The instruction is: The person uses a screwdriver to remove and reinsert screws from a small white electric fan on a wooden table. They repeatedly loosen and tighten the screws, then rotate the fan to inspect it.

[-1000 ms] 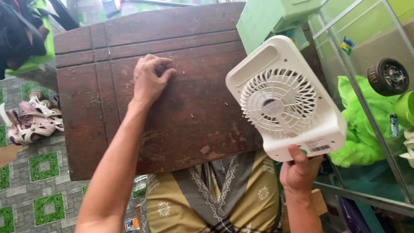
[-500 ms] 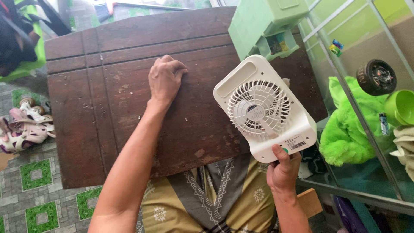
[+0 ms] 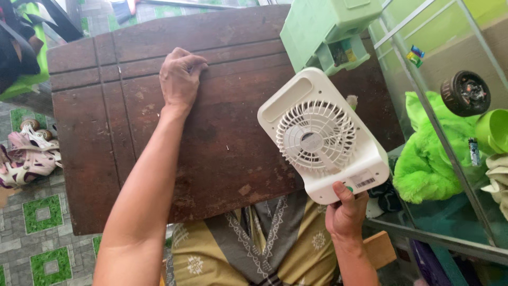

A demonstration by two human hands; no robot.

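Compared with the view one second ago, the white rectangular plastic portable fan (image 3: 321, 136) sits lower over the dark brown wooden table (image 3: 95, 137) and nearer the table's middle. The left hand (image 3: 180, 79) lies in the same place on the boards. The camera has shifted, so more of the glass-fronted shelf unit (image 3: 439, 132) on the right now shows.

The fan is held above the right part of the table top, its lower corner just past the near edge. Its long axis runs diagonally, from upper left to lower right in the head view. The grille face points up towards the camera. The narrow end nearest the person is the gripped end.

The fan casing is white with rounded corners. A round grille of radial ribs fills the middle. A recessed oblong panel lies at the far end, and a small label sits near the held end.

The right hand (image 3: 346, 214) grips the near end of the fan; the thumb is pressed on the front face and the fingers are wrapped behind, out of sight. The left hand rests palm down on the table, fingers curled loosely under, holding nothing.

A pale green plastic box (image 3: 317, 26) stands at the far edge of the table, just beyond the fan.
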